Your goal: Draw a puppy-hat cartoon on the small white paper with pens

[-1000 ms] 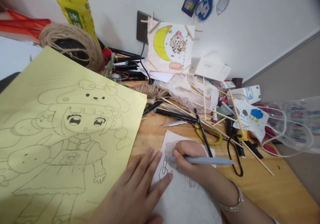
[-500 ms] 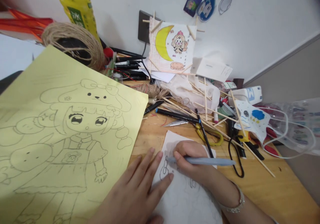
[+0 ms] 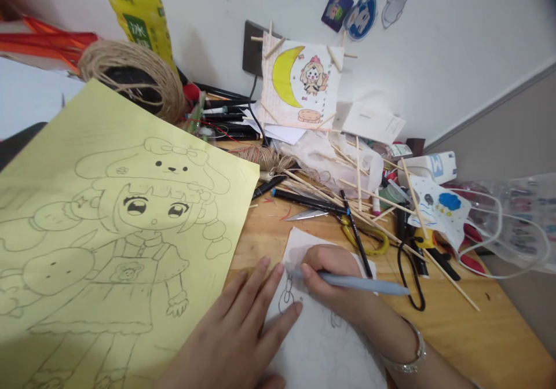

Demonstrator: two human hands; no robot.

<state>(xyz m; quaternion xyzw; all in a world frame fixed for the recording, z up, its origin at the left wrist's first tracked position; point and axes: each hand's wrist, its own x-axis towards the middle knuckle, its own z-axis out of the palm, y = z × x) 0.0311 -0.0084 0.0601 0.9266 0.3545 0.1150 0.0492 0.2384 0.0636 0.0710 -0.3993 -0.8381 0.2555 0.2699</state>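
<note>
My right hand [image 3: 332, 273] grips a light blue-grey pen [image 3: 369, 283], its tip down on a white sheet of paper [image 3: 321, 348]. Small dark outlines, like a ring with a link above it, show on the sheet close to the pen tip. Fainter lines run lower down, partly under my right hand. With fingers stretched out, my left hand [image 3: 247, 314] lies flat across the sheet's left edge. Beside it on the left is a large yellow sheet [image 3: 208, 296] with a line drawing of a girl in a dog-eared hat.
Behind the paper lie scissors with yellow handles [image 3: 369, 241], a black marker [image 3: 310, 201] and several thin wooden sticks [image 3: 358, 175]. A moon picture [image 3: 299, 82] leans at the wall. Twine [image 3: 169, 88] and a yellow bottle [image 3: 143, 18] stand back left; a clear bag [image 3: 521, 221] is at right.
The whole view has shifted slightly, so things appear a little farther right. The pen tip stays near the top of the small outline, and my left hand keeps its place.
</note>
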